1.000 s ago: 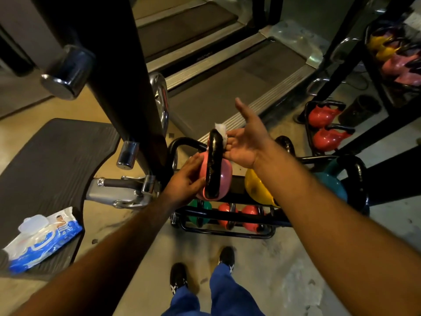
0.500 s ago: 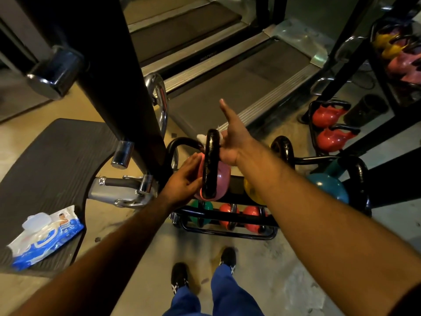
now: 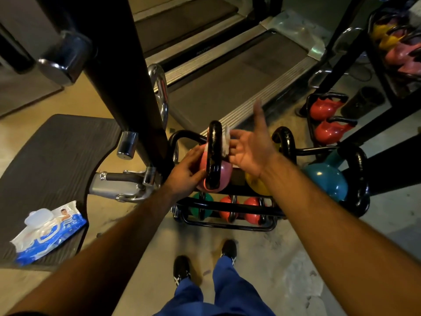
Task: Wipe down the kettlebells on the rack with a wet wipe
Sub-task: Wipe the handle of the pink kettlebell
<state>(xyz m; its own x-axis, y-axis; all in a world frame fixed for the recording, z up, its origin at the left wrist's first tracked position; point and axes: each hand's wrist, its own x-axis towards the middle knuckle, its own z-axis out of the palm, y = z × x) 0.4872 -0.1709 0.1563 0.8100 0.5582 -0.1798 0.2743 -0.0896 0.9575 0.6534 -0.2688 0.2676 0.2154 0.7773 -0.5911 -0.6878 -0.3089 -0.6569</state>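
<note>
A pink kettlebell (image 3: 224, 176) with a black handle (image 3: 214, 153) stands on the top tier of a low black rack (image 3: 227, 224). My left hand (image 3: 185, 173) cups the bell's left side. My right hand (image 3: 249, 148) presses a white wet wipe (image 3: 225, 144) against the right side of the handle, thumb pointing up. On the same tier, to the right, sit a yellow kettlebell (image 3: 256, 185) and a teal kettlebell (image 3: 325, 181). The lower tier holds a green bell (image 3: 201, 207) and two red bells (image 3: 241, 209).
A blue-and-white wet wipe pack (image 3: 47, 231) lies on a dark mat at the left. A black machine post (image 3: 109, 65) with chrome pegs rises just left of the rack. Treadmills lie behind. Red kettlebells (image 3: 328, 122) and another rack stand at the right. My feet are below.
My right hand with the wipe has slid along the handle's right side, first up and then back down. My left hand stays on the pink bell.
</note>
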